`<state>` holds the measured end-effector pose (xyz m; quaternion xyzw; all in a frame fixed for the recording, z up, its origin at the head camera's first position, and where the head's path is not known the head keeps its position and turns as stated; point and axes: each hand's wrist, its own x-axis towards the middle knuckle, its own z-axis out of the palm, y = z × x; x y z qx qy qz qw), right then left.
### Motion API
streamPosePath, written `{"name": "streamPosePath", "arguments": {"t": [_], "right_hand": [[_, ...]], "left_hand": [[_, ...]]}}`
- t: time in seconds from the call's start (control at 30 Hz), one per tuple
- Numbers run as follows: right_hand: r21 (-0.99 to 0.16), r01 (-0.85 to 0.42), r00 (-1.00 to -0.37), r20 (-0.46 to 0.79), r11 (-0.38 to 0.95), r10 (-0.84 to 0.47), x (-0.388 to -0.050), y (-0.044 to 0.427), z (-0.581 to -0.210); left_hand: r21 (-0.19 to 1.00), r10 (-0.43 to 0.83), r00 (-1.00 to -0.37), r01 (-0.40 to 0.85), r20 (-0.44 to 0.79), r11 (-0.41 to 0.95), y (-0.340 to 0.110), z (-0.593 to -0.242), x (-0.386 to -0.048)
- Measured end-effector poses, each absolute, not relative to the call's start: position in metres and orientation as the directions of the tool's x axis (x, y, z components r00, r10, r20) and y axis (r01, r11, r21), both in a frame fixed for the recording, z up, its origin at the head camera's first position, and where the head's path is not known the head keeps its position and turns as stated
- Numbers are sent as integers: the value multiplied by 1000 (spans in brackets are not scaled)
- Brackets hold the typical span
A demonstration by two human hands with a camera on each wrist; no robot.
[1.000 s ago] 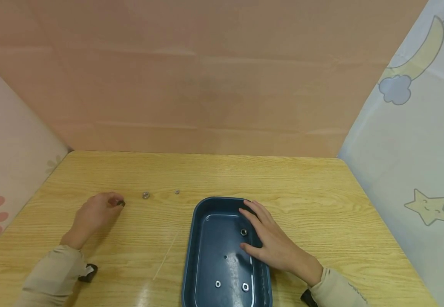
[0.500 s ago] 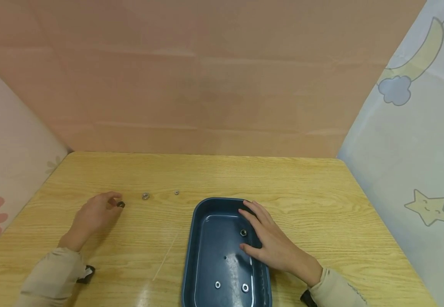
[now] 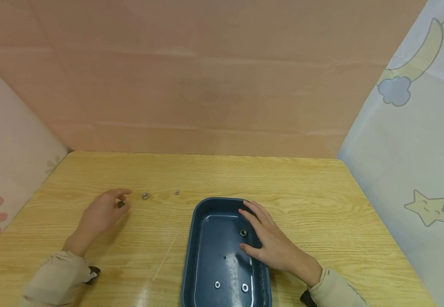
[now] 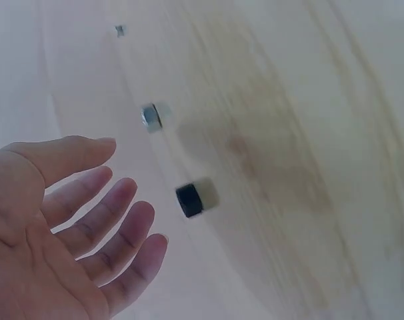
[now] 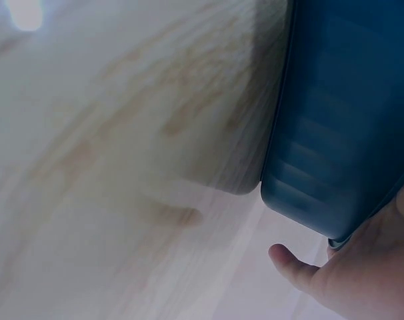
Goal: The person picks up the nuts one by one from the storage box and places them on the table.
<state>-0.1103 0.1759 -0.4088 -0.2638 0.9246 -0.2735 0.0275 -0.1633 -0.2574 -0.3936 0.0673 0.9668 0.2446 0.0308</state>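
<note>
A black nut point(image 4: 189, 200) lies on the table by my left hand point(image 3: 100, 213). In the left wrist view, the fingers of that hand are spread and relaxed, apart from the nut. Farther right, a silver nut point(image 3: 145, 196) and a smaller silver nut point(image 3: 176, 192) lie in a loose row with it. My right hand point(image 3: 269, 243) rests over the right rim of a dark blue tray point(image 3: 189, 251), thumb and fingers spread. In the tray are a nut point(image 3: 243, 233) near that hand and two silver nuts point(image 3: 217, 285) toward the front.
The wooden table point(image 3: 314, 192) extends around the tray. A brown paper-like sheet point(image 3: 206, 85) stands along the back edge, and patterned panels point(image 3: 410, 140) flank both sides. The tray's outer wall point(image 5: 322, 167) fills the right part of the right wrist view.
My left hand has shifted right, its fingers now reaching past the black nut, which stays in nearly the same place. My right hand and the tray look unmoved.
</note>
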Motion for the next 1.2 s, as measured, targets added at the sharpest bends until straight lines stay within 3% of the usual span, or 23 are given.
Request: {"name": "streamPosePath", "arguments": {"t": [1.2], "right_hand": [[-528, -455, -867, 78, 717, -492, -110, 176, -408]], "left_hand": [[500, 304, -943, 330, 135, 801, -202, -379, -143]]}}
